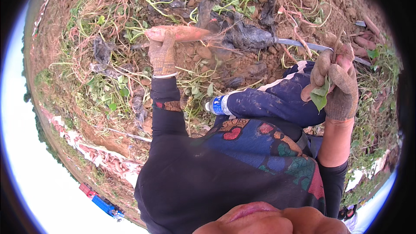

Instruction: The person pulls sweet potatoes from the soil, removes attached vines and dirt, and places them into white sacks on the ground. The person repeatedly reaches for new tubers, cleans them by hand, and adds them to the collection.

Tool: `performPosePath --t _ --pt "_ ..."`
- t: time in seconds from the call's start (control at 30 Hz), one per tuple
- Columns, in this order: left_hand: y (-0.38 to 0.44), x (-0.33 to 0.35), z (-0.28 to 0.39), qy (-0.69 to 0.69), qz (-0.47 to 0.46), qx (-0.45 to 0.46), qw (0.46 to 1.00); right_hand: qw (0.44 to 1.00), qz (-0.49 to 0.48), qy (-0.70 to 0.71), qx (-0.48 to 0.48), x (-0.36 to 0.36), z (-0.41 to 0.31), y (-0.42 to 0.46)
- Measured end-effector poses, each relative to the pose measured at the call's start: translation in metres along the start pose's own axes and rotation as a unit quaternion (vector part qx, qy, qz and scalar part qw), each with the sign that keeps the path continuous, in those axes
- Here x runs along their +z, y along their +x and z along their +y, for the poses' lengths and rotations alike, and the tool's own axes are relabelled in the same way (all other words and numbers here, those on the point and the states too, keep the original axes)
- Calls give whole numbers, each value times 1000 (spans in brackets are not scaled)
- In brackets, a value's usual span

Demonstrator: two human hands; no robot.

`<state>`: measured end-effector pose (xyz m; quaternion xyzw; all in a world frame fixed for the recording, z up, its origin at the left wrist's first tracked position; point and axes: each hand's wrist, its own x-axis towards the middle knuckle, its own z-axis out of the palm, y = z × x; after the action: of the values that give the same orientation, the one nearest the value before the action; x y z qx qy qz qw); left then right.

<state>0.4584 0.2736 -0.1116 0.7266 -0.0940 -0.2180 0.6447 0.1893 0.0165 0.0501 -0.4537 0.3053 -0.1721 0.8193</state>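
Note:
My left hand (162, 53), in a soil-stained knit glove, grips a long reddish sweet potato (177, 33) that lies crosswise, thin roots trailing from its right end. My right hand (339, 86), also gloved, is off to the right with its fingers curled around a thin vine stem (334, 53). A green leaf (320, 96) hangs below those fingers. Beside the fingertips is a pinkish piece (345, 59), perhaps part of a sweet potato. Torn black plastic mulch film (248, 35) lies on the soil between both hands.
A narrow grey strip (305, 44) crosses the soil toward my right hand. Several sweet potatoes (364, 43) lie at the far right. A plastic water bottle (217, 105) is by my leg (276, 97). Cut vines (110, 97) cover the left. A blue and red vehicle (102, 203) stands far off.

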Motion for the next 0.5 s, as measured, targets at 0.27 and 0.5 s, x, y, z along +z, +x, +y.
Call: performPosePath --t 0.27,0.5 --pt "-21 147 117 -132 -303 138 934 1000 22 -5 10 24 7 18" --pt "-11 244 116 11 -208 418 884 996 49 67 8 25 19 6"
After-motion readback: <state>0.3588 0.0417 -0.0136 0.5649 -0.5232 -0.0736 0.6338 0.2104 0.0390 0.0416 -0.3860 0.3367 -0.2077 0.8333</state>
